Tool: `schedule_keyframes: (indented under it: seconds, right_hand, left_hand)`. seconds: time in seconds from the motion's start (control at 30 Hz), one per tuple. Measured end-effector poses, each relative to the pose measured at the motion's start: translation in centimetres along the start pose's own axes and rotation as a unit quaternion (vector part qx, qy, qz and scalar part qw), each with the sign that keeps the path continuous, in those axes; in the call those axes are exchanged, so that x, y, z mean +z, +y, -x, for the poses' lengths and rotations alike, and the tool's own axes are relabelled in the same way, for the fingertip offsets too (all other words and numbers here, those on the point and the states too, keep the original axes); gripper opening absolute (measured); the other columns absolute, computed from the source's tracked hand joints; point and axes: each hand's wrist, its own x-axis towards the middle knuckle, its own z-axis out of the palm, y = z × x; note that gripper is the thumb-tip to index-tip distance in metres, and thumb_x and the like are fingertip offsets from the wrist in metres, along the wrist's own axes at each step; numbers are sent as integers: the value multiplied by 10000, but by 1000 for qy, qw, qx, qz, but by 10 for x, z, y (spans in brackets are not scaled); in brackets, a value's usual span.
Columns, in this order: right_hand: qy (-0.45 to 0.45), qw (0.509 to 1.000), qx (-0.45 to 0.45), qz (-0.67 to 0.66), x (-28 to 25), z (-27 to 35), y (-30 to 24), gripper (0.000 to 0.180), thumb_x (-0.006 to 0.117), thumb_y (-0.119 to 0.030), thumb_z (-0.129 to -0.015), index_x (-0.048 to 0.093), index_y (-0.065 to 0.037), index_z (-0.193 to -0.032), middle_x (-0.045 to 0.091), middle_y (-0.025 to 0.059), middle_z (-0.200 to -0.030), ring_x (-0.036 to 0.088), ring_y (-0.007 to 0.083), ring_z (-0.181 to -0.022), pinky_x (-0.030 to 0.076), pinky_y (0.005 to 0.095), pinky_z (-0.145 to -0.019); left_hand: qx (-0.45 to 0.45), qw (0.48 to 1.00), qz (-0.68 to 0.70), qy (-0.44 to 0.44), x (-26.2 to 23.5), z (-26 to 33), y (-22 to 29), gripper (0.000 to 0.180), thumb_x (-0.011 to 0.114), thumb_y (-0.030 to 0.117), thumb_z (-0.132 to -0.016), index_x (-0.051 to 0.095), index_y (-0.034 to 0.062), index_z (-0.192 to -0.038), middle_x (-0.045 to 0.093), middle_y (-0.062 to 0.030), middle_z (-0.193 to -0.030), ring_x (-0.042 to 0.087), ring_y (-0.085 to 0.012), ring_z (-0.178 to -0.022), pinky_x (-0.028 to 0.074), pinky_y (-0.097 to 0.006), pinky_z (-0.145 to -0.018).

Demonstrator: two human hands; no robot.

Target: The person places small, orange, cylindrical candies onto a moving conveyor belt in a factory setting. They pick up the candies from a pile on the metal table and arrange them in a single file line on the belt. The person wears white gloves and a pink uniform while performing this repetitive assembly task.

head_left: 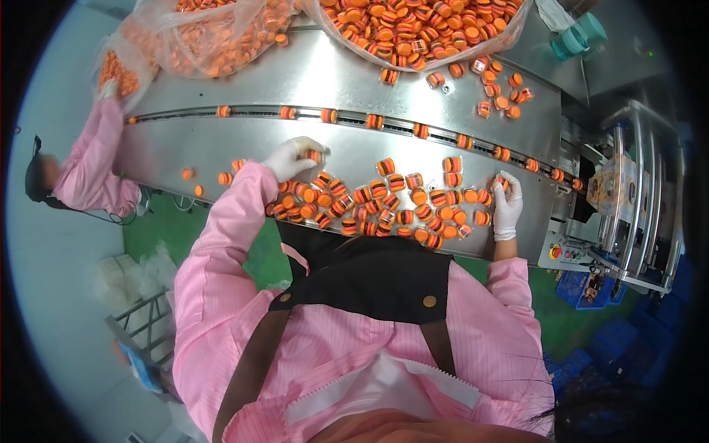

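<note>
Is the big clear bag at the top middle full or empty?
Full: the clear bag is heaped with orange pieces.

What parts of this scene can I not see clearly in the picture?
- Head view: piece in left hand, mostly covered by gloved fingers.
- Piece in right hand, too small to detail.
- Heap of orange pieces, cut off by top edge.
- Table near edge, hidden by the pink sleeve.

A slanted stainless-steel table [221, 144] carries the load, split lengthwise by a narrow conveyor channel [413, 127] where small orange burger-shaped sweets [375, 121] ride singly. Below the channel, a loose cluster of wrapped sweets [384, 203] lies on the bare metal. Above it rest two clear plastic bags [221, 37] heaped with more.
</note>
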Motion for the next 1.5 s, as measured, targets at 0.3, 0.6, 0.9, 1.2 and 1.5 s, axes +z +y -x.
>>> schedule_keyframes:
  seconds: [0.3, 0.6, 0.9, 1.2, 1.5]
  right_hand:
    - [-6, 1000, -9, 10, 4, 1, -11, 290, 587, -24, -905, 536, 28, -1185, 590, 50, -1006, 568, 113, -915, 475, 255, -837]
    - [2, 1000, -13, -18, -2, -1, 4, 295, 595, -15, -896, 539, 27, -1183, 593, 63, -1071, 571, 129, -967, 469, 271, -885]
    - [4, 1000, -7, 19, -4, 0, 9, 284, 603, -13, -890, 554, 23, -1167, 594, 67, -1123, 562, 130, -1016, 457, 275, -918]
    - [-2, 1000, -8, -1, -1, 1, 1, 293, 596, -17, -896, 540, 37, -1179, 591, 69, -1086, 561, 126, -994, 455, 270, -904]
    - [-1, 1000, -18, -2, 2, 1, -3, 283, 588, -12, -900, 540, 37, -1174, 587, 60, -1076, 561, 120, -980, 462, 266, -888]
  left_hand:
    - [-164, 928, -280, 184, -86, -35, 0, 283, 706, 77, -795, 582, 42, -1047, 645, -115, -906, 632, -216, -860, 490, -314, -807]
    - [-71, 919, -336, 192, -54, -57, 17, 370, 725, 47, -761, 620, 61, -1115, 627, -74, -914, 622, -195, -878, 492, -313, -813]
    - [35, 954, -223, -198, 13, -2, 44, 547, 727, 0, -701, 608, 112, -1223, 547, -146, -1217, 513, -329, -1169, 410, -392, -1025]
    - [-75, 997, -8, 34, -10, -7, 4, 207, 611, 94, -896, 647, 106, -1099, 633, -70, -983, 594, -178, -863, 495, -307, -826]
    - [-243, 933, 2, 265, -57, -46, -23, 252, 580, 106, -925, 574, 34, -1166, 622, -30, -859, 595, -112, -735, 495, -248, -678]
